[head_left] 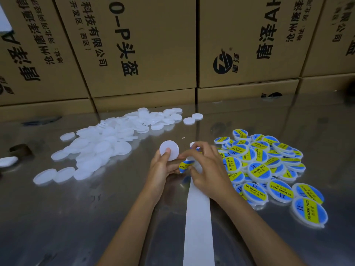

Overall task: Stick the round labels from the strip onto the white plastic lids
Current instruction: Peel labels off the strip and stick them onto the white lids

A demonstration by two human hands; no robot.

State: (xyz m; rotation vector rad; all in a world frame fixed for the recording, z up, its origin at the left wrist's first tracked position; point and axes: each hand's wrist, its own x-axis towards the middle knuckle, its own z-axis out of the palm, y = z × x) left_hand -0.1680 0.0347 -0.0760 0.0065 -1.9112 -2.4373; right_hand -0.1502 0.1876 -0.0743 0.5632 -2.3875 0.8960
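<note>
A: Why the blank lids (99, 144) heaped on the left?
B: Within reach. The left hand (163, 166) grips one lid (169, 150) upright, thumb on its face, ready for a label.
A: And the right hand (206, 169)?
B: It pinches a label (185, 165) off the strip (198, 217). Finished lids (269, 169) pile up rightward.

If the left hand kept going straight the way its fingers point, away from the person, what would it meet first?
Probably the pile of plain white lids near the cardboard boxes. The left hand, holding one lid, points up and away over bare table; depth is hard to judge, so it might pass the pile's right edge.
</note>
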